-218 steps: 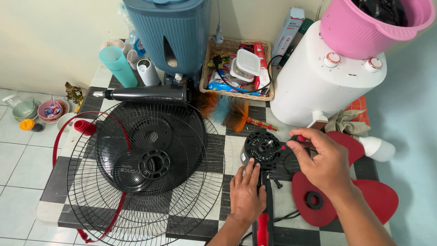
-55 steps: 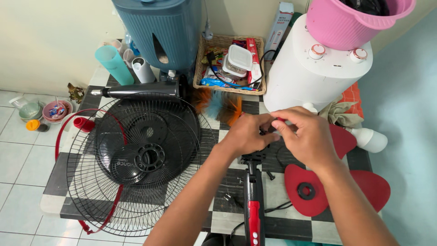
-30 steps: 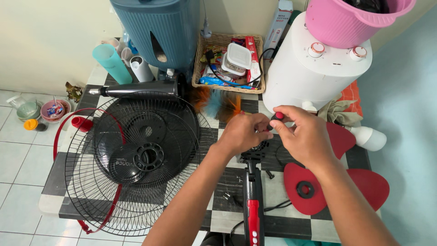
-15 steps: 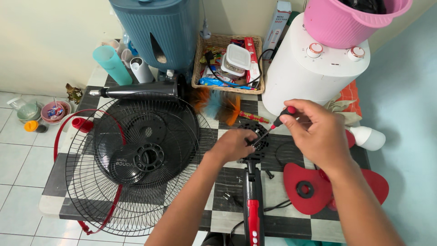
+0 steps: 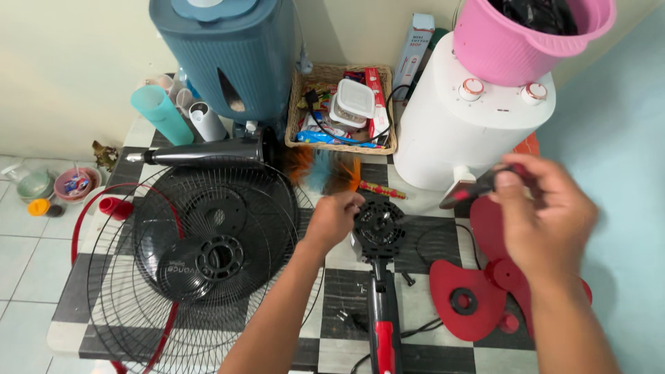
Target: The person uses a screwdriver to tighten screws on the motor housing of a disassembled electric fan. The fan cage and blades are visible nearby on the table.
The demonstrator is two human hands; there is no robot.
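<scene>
- The left hand (image 5: 334, 220) closes on the black fan motor head (image 5: 377, 228), likely to steady it on its stand.
- The right hand (image 5: 547, 215), blurred, pinches a red-handled screwdriver (image 5: 478, 187), lifted clear to the right of the motor.
- Red fan blades (image 5: 478, 298) lie under the right hand; loose screws (image 5: 409, 278) sit between both forearms.
- Left of the left hand, the wire fan guard (image 5: 194, 256) overhangs the table edge; little open room remains.
</scene>
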